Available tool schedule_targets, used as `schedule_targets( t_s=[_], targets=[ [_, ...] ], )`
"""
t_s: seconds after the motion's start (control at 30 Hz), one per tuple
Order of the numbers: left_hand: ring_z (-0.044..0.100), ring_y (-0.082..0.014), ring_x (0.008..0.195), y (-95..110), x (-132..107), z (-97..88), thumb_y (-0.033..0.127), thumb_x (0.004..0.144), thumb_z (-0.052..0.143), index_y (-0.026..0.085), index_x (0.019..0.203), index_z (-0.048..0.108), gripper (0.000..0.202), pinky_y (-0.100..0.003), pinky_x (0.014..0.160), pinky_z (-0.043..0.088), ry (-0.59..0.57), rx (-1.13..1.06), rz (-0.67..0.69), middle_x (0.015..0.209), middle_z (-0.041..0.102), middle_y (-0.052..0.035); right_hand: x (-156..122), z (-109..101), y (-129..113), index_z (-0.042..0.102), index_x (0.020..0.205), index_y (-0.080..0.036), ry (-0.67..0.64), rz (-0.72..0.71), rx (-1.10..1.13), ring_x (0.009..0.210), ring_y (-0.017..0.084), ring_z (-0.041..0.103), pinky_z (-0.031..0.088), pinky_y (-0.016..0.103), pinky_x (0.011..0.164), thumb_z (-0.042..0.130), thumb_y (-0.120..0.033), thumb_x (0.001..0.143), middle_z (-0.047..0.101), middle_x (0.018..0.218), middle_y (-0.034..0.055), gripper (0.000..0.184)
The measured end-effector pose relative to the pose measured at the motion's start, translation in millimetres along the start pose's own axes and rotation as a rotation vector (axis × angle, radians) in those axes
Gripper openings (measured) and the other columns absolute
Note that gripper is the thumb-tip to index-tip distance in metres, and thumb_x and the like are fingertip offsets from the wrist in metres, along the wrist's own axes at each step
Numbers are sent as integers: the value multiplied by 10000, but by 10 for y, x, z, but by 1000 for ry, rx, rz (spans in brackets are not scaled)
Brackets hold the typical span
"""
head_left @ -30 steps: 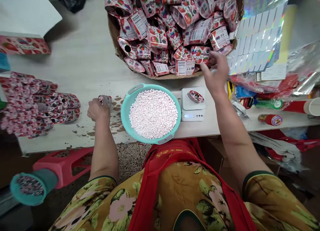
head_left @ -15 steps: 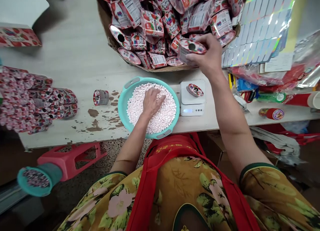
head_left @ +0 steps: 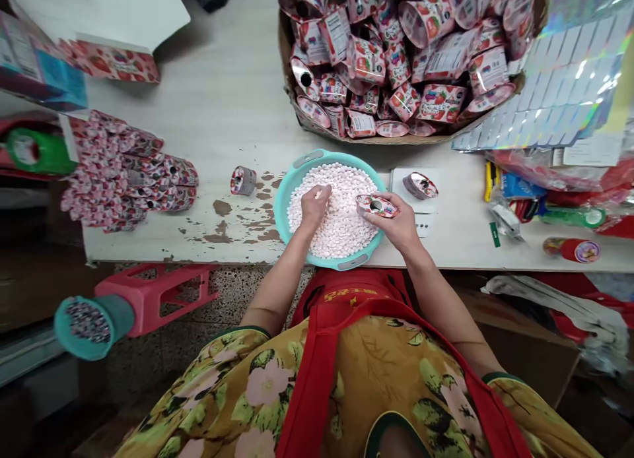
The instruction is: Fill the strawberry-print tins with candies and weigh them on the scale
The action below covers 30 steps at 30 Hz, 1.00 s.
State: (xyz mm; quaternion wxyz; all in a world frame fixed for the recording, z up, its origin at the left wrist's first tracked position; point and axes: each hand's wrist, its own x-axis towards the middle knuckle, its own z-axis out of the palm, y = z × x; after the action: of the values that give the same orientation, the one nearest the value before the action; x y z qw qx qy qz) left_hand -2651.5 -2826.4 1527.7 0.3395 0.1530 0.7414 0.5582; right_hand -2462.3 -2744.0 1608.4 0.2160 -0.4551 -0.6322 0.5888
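A teal basin [head_left: 284, 200] full of small white candies [head_left: 341, 210] sits at the table's near edge. My left hand [head_left: 316, 206] is over the candies with its fingers pinched together on some of them. My right hand [head_left: 396, 220] holds a strawberry-printed container [head_left: 376, 206] above the basin's right side, its hole facing up. Another such container [head_left: 419, 185] lies on a small white scale [head_left: 401, 181] just right of the basin. One more container [head_left: 243, 180] lies on its side to the basin's left.
A big cardboard box [head_left: 396, 140] heaped with strawberry containers stands behind the basin. A stack of containers [head_left: 129, 177] lies at the left. Holographic sticker sheets [head_left: 555, 95] and bags crowd the right. A red stool [head_left: 153, 296] stands below the table.
My right hand came down from the box with a container to the basin. My left hand went from lying flat on the candies to pinching some. The view shifted left.
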Motion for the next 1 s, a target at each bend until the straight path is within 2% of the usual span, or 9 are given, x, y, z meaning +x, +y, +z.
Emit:
schedule_targets(
  t_s=[0.1,0.17,0.27,0.33,0.4,0.53,0.63,0.9,1.0],
  targets=[
    [384,-76,444,285,-128,-89,536,844,664,195,705,552,385,-210,437,281,-50,-420,-186,568,472,45,-18,249,-62,718,1029,-247,-42,-93,-170,1020,266,683,533,442,966,818,-347,674,735,1068,37,383],
    [425,-73,440,495,-231,-123,551,850,647,196,740,557,382,-200,412,309,-86,-602,-185,605,524,27,-17,430,-85,722,1022,-251,-80,-150,-290,1024,278,676,526,451,958,782,-279,684,732,1062,43,344],
    [572,-102,543,702,-327,-123,509,846,651,194,796,577,327,-216,485,455,-98,-730,-99,716,625,-7,1,694,-91,717,1016,-258,-123,-175,-392,989,287,678,538,443,906,737,-222,680,734,1040,44,339],
    [639,-126,619,741,-335,-102,462,831,679,198,854,584,282,-248,568,524,-83,-755,-68,778,666,-11,20,823,-88,712,1019,-256,-125,-153,-419,969,294,682,545,441,878,733,-233,679,738,1032,46,341],
    [649,-130,624,722,-309,-82,444,832,691,202,849,566,273,-262,610,539,-36,-747,-60,739,651,6,39,894,-85,711,1018,-249,-123,-122,-440,962,304,685,547,452,870,740,-258,683,740,1030,52,337],
    [601,-100,579,651,-228,-56,481,868,669,196,711,496,369,-245,600,500,51,-694,-73,657,567,30,53,919,-93,714,1025,-249,-116,-124,-468,1018,307,684,537,464,927,740,-237,693,743,1095,55,333],
    [558,-82,543,652,-196,-37,516,868,684,191,674,470,435,-232,567,465,39,-663,-89,635,533,40,47,919,-122,712,1035,-233,-134,-112,-528,1031,311,684,535,458,928,739,-230,700,743,1107,71,336],
    [543,-76,529,723,-181,48,491,832,760,194,734,489,414,-210,564,450,-9,-643,-82,578,461,68,90,865,-249,692,1087,-203,-111,-21,-622,1054,291,670,521,409,917,697,-274,735,723,1142,69,360],
    [534,-69,525,717,-156,88,462,839,761,197,790,514,365,-211,553,444,9,-637,-76,626,502,64,115,839,-235,689,1084,-195,-114,-21,-651,1040,299,666,520,411,897,705,-280,726,722,1115,78,368]
  ],
)
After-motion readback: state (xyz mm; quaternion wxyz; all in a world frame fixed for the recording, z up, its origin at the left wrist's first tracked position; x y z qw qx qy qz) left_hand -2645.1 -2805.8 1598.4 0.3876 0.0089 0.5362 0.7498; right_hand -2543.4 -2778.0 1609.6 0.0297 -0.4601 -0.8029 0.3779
